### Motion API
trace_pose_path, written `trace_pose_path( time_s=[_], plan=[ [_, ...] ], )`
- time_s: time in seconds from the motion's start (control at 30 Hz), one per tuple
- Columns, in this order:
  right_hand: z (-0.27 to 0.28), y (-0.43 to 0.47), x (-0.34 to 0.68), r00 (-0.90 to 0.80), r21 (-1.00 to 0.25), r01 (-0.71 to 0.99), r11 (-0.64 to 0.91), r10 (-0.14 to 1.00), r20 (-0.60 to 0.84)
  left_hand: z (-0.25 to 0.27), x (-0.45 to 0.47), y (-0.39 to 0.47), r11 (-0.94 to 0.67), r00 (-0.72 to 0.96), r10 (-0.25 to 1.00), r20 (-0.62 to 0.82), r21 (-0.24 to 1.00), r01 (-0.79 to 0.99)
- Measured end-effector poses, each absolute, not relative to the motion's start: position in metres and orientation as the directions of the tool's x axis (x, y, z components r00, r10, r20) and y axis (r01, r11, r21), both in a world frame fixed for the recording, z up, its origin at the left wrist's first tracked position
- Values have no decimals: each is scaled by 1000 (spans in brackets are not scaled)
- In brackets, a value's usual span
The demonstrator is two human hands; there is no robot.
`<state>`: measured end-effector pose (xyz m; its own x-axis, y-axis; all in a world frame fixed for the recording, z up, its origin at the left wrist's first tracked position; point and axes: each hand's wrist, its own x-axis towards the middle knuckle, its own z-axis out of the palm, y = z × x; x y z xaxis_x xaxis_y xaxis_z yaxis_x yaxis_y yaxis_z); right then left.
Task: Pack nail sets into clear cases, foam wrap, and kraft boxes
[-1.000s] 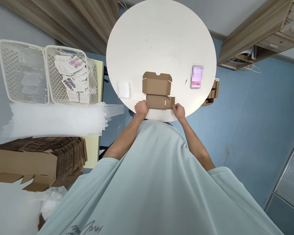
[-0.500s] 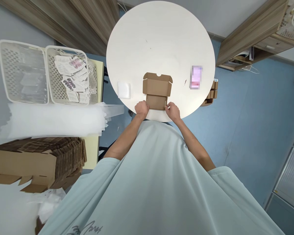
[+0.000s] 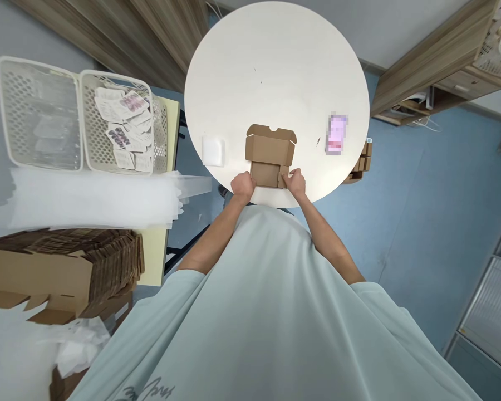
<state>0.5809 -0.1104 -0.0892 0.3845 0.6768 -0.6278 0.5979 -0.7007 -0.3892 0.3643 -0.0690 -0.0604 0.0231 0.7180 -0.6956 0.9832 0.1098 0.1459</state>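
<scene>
Because the open cardboard box [image 3: 270, 149] by the near edge of the bench [image 3: 275, 83] seems light and stiff yet creasable, its side walls [image 3: 283, 169] suit gripping, left hand [image 3: 242, 185] and right hand [image 3: 296, 184] each with fingers closed on one.

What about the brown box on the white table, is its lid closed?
No, the brown box has its lid open, with its inside showing between the left hand and the right hand.
</scene>
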Motion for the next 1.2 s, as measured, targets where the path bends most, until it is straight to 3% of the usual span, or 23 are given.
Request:
trace_pose_path(
  time_s=[0.33, 0.57, 0.73, 0.87, 0.97, 1.07, 1.2],
  plan=[
    [-79, -111, 570, 244, -218, 826, -519, 679, -692, -69, 363, -70, 64, 48, 719, -694, 135, 989],
    [-86, -107, 562, 257, -249, 818, -518, 717, -648, -75, 360, -73, 65, 56, 722, -690, 147, 987],
    [-82, -108, 566, 282, -241, 827, -507, 746, -603, -71, 343, -72, 141, 65, 714, -697, 234, 962],
    [-63, -120, 575, 313, -247, 804, -541, 739, -597, -68, 303, -48, 300, -56, 811, -583, 331, 895],
    [-48, -131, 582, 354, -268, 764, -588, 727, -588, -70, 268, -15, 402, -245, 865, -438, 310, 862],
    [-37, -141, 586, 384, -286, 721, -631, 708, -592, -75, 244, 16, 494, -347, 823, -450, 263, 829],
    [-24, -150, 586, 401, -298, 696, -653, 698, -594, -84, 238, 38, 532, -359, 768, -530, 217, 818]
  ],
)
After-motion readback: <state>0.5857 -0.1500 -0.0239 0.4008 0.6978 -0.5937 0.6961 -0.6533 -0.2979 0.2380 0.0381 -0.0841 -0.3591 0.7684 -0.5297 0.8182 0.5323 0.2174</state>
